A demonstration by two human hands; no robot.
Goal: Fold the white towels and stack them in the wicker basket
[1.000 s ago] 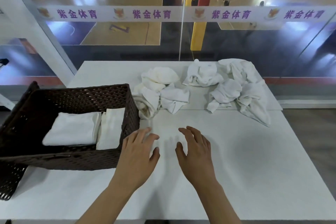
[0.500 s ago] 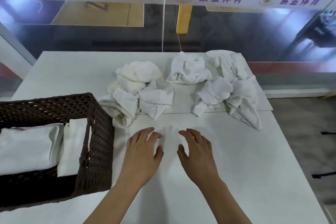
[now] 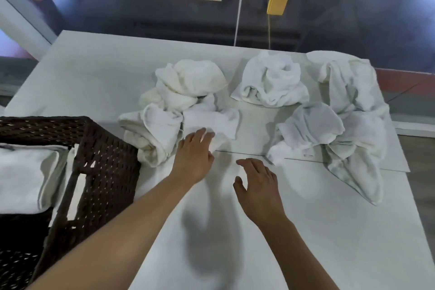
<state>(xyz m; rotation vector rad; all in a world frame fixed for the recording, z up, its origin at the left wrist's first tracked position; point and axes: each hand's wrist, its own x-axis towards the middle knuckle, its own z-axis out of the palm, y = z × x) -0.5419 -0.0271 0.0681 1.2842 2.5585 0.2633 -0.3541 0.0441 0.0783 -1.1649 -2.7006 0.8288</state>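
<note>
Since a second ago, left hand [image 3: 193, 153] reached forward onto a crumpled towel [image 3: 211, 122], grip spread; right hand [image 3: 259, 186] hovered over the bench [image 3: 306, 231], grip spread.

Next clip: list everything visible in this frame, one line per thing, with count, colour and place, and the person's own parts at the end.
crumpled towels: about six, exact count unclear because they overlap, white, in loose heaps across the far half of the table
folded towels: at least two, white, inside the basket, one lying flat and one standing on edge against its right wall
wicker basket: one, dark brown, at the table's left edge, partly out of frame
table: one, white, filling the foreground
glass wall: behind the table, a wooden sports floor seen through it
left hand: fingers touching the nearest crumpled towel, not closed on it
right hand: open, palm down just above the bare table
</note>
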